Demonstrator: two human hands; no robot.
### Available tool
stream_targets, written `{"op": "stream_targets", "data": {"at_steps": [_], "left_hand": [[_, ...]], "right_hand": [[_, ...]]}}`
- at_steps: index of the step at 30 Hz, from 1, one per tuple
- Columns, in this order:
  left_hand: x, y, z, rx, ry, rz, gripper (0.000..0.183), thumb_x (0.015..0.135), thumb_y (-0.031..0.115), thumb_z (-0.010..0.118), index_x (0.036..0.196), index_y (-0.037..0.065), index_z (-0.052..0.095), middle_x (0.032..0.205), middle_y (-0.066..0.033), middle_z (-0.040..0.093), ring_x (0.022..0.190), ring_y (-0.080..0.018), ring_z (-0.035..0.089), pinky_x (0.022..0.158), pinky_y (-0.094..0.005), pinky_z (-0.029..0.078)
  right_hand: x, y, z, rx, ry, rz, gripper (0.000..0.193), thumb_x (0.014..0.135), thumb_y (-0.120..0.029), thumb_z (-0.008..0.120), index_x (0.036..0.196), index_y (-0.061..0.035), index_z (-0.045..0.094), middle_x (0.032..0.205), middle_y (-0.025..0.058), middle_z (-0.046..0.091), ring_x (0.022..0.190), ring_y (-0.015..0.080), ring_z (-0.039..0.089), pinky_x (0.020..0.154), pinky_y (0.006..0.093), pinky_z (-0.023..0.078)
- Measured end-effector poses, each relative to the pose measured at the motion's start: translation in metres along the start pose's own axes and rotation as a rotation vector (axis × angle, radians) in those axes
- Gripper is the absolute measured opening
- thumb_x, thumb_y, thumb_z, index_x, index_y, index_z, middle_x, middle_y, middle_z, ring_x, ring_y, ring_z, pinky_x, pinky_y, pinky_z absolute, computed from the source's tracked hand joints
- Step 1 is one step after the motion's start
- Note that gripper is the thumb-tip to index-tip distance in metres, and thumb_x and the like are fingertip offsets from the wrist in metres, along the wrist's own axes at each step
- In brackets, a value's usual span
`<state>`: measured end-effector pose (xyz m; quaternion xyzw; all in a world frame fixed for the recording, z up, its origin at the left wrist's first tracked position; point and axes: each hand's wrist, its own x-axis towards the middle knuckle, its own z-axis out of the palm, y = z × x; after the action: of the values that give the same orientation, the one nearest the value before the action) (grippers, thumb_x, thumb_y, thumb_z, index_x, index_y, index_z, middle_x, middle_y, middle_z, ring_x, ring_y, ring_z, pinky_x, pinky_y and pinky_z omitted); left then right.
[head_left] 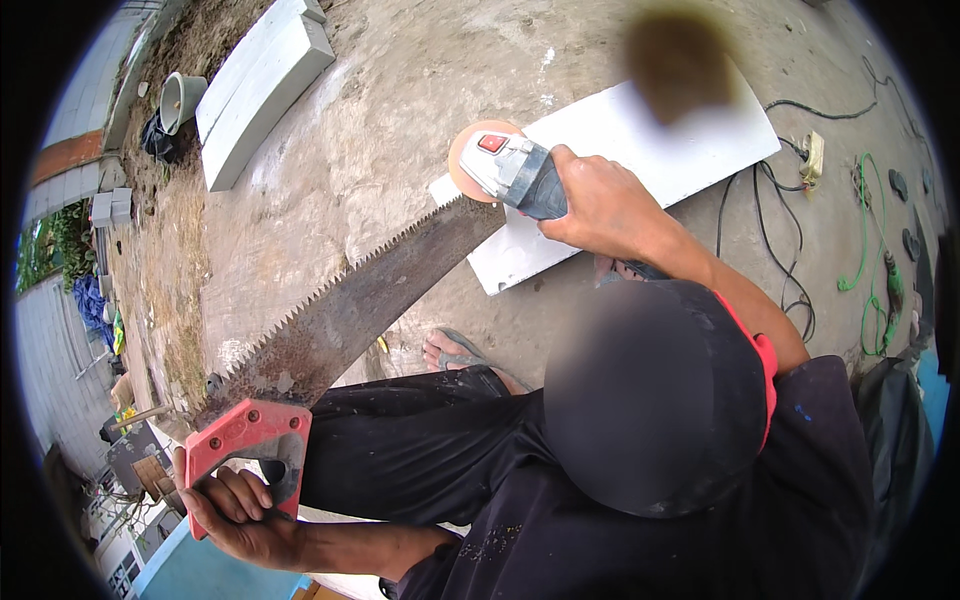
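Observation:
My left hand is wrapped round the red handle of a hand saw, at the lower left. The saw's wide rusty blade slants up to the right, its teeth along the upper edge. In my right hand is a grey angle grinder with a red switch. Its orange disc is at the narrow end of the blade, by the teeth; whether it touches the steel cannot be made out. Below the grinder lies a white slab on the ground.
A thick white block lies at the upper left beside a bucket. At the right are a power strip, black cables and a green tool with a green cord. A dark cap covers the lower middle.

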<state>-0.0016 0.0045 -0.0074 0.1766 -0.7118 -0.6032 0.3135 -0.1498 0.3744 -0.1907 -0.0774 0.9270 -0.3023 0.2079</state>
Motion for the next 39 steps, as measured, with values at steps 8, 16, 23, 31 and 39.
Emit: {"op": "stream_targets", "data": {"at_steps": [8,16,23,31,39], "left_hand": [[-0.001,0.001,0.006,0.0,-0.021,0.036,0.042,0.113,0.029,0.046,0.12,-0.011,0.059,0.059,0.0056,0.029,0.045,-0.0036,0.027,0.036,-0.0197,0.031],[-0.002,0.003,0.007,0.03,-0.072,0.078,0.035,0.113,0.029,0.046,0.096,-0.001,0.056,0.058,0.0057,0.028,0.043,-0.004,0.027,0.036,-0.0195,0.032],[-0.001,0.002,0.001,0.01,-0.057,0.072,0.048,0.113,0.029,0.045,0.134,-0.015,0.052,0.06,0.0059,0.029,0.046,-0.0031,0.028,0.037,-0.019,0.033],[0.001,0.002,0.0,0.01,-0.042,0.064,0.05,0.113,0.028,0.045,0.138,-0.015,0.05,0.06,0.0061,0.028,0.046,-0.0027,0.027,0.038,-0.0186,0.032],[0.0,0.004,0.001,0.029,-0.037,0.067,0.051,0.113,0.029,0.046,0.14,-0.015,0.049,0.06,0.0062,0.028,0.046,-0.0028,0.027,0.038,-0.019,0.032]], "right_hand": [[0.0,-0.002,0.006,-0.074,0.014,-0.084,0.046,0.076,-0.016,0.079,0.105,0.0109,0.056,0.085,0.0302,0.071,0.086,0.0468,0.073,0.079,0.0501,0.059],[0.013,-0.012,-0.002,-0.098,-0.007,-0.119,0.041,0.076,-0.012,0.075,0.104,0.0128,0.057,0.08,0.0297,0.071,0.081,0.0452,0.073,0.074,0.0489,0.059],[0.007,-0.012,-0.003,-0.097,-0.04,-0.094,0.041,0.076,-0.011,0.075,0.104,0.0129,0.057,0.08,0.0298,0.071,0.08,0.0445,0.074,0.073,0.0483,0.059],[-0.001,-0.005,0.001,-0.089,-0.013,-0.114,0.042,0.076,-0.011,0.076,0.104,0.0132,0.057,0.08,0.0303,0.07,0.08,0.0447,0.073,0.073,0.0481,0.059],[0.016,-0.011,0.005,-0.069,-0.04,-0.101,0.043,0.075,-0.012,0.074,0.105,0.0139,0.057,0.081,0.0304,0.07,0.08,0.0435,0.074,0.073,0.0486,0.059]]}}
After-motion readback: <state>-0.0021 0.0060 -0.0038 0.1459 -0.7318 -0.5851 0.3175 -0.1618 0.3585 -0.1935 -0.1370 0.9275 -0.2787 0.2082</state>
